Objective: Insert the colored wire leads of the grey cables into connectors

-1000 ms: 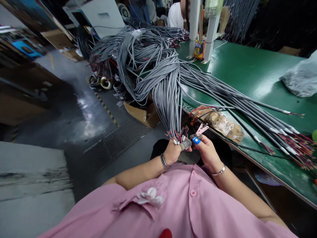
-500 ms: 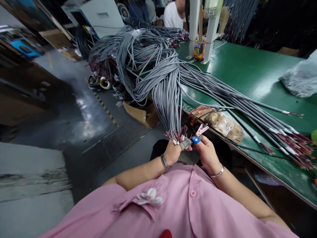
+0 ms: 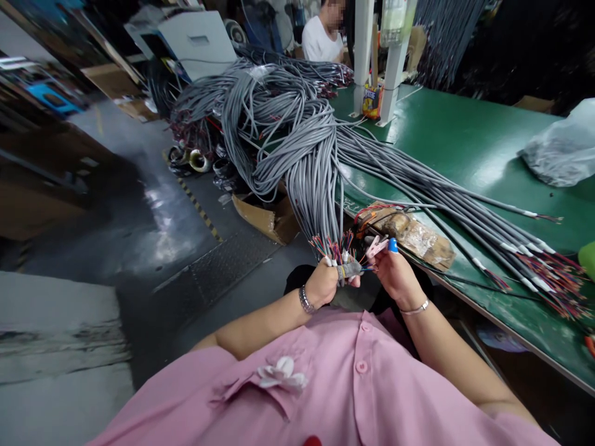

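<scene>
At a green bench (image 3: pixel 460 139), the left hand (image 3: pixel 323 282) clutches gray cables (image 3: pixel 316 192), the right hand (image 3: pixel 395 275), grip unclear, beside a clip (image 3: pixel 375 248).

Grey cables (image 3: pixel 418 176) stretch across the green table (image 3: pixel 465 136) from far left to right; a wooden block (image 3: pixel 409 232) lies at its near edge; a plastic bag (image 3: pixel 560 152) sits right.

grey cables (image 3: pixel 312 179), pink clip (image 3: pixel 375 248), blue thumb cover (image 3: pixel 393 244), green tabletop (image 3: pixel 465 139), yellow-and-black striped floor tape (image 3: pixel 199 209).

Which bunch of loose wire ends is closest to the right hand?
The bunch gripped in the left hand, off the green table; the others, like the fanned one at right, lie farther away.
</scene>
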`<state>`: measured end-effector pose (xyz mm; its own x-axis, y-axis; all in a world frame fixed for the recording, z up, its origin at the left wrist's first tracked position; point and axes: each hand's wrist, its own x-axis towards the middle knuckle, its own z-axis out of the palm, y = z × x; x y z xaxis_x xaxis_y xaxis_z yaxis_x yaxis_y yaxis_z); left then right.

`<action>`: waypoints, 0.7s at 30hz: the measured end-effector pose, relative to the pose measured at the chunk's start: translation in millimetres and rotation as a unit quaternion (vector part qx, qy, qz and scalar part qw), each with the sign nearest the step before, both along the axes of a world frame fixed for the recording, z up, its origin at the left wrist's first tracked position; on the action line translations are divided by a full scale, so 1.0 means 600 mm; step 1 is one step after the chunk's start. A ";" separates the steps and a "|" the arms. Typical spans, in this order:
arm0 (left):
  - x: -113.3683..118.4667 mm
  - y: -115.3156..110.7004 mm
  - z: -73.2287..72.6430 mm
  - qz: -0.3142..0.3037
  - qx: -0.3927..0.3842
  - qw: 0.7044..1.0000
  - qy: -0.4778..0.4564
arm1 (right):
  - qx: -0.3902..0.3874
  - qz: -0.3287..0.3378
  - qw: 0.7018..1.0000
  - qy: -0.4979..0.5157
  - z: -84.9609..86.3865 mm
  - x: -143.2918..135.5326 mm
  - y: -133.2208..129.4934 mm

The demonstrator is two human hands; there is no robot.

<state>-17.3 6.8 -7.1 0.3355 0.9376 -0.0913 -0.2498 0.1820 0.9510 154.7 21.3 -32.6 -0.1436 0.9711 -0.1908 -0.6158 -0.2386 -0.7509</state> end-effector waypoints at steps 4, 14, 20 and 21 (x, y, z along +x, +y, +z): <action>0.007 0.005 0.004 0.000 -0.013 1.000 -0.001 | 0.013 -0.008 1.000 0.014 0.008 -0.007 0.008; 0.013 0.005 -0.001 0.000 -0.004 0.999 0.039 | -0.013 -0.068 0.996 0.057 0.009 -0.021 0.005; 0.010 -0.004 0.006 0.010 -0.014 0.999 0.027 | -0.042 -0.010 0.996 0.080 0.015 -0.013 0.000; 0.009 -0.007 0.007 0.013 -0.013 1.000 0.025 | -0.042 -0.001 0.996 0.083 0.015 -0.012 -0.001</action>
<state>-12.1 2.7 -3.0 0.3059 0.9430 -0.1313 -0.2067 0.2004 0.9577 147.7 20.6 -23.6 -0.1778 0.9530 -0.2455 -0.7304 -0.2950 -0.6161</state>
